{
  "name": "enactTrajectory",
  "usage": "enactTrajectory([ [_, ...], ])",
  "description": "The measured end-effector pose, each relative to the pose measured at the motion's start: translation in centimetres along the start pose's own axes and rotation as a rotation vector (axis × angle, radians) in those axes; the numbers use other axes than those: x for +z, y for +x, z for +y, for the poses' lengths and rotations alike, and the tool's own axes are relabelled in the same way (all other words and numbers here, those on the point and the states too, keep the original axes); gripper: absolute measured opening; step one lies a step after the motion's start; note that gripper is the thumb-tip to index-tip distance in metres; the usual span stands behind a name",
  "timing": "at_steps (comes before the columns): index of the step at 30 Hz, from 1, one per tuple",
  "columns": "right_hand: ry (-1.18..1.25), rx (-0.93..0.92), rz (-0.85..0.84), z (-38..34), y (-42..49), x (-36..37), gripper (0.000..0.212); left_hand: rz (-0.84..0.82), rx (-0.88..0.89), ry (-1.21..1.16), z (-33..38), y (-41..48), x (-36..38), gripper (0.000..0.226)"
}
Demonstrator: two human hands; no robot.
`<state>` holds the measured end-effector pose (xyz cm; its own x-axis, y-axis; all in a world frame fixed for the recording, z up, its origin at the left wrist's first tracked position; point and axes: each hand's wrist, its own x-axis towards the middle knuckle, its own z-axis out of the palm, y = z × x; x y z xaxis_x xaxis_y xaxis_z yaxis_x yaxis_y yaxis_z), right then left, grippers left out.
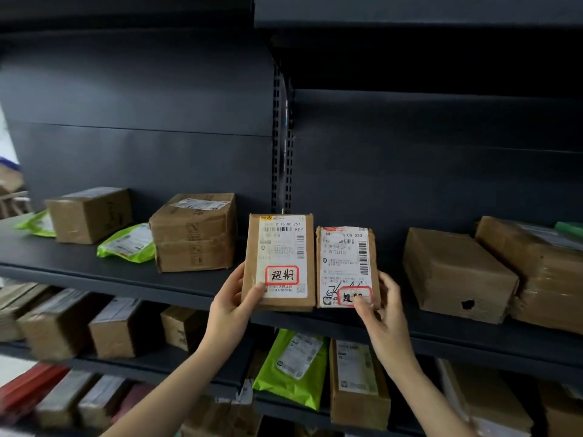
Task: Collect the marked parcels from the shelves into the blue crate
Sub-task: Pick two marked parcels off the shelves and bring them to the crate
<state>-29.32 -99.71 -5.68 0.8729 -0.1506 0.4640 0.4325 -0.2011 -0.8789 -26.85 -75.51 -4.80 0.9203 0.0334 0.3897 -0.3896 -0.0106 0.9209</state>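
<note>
A dark shelf [94, 272] holds brown boxes [194, 231] and green bags [127, 244], with bare room along its front edge. There, upright and side by side, the left hand [233, 307] pinches the left parcel [279, 263] and the right hand [386, 316] pinches the right parcel [347, 266], both red-stickered.

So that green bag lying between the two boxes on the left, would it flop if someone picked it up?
Probably floppy: the green bag looks like thin, crinkled plastic film, not board like the box beside it. Likely light, since it lies fairly flat on the shelf. Its glossy skin may be slippery.
</note>
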Motion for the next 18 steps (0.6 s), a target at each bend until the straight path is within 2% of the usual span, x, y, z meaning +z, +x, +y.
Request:
enactTrajectory([
  [5, 0.033, 0.013, -0.079, -0.4, -0.6, 2.3, 0.057, 0.124, -0.002, 0.139, 0.3, -1.5, -2.9, 0.049],
  [10, 0.026, 0.002, -0.16, -1.3, -0.9, 5.8, 0.075, 0.2, 0.01, 0.19, 1.4, -3.3, -6.4, 0.058],
  [14, 0.033, -0.023, -0.207, -2.6, -1.4, 9.3, 0.067, 0.261, 0.017, 0.186, 1.8, -4.8, -9.9, 0.053],
  [18, 0.039, -0.033, -0.245, -3.7, -2.3, 13.0, 0.069, 0.303, 0.012, 0.168, 1.9, -6.3, -13.7, 0.052],
])
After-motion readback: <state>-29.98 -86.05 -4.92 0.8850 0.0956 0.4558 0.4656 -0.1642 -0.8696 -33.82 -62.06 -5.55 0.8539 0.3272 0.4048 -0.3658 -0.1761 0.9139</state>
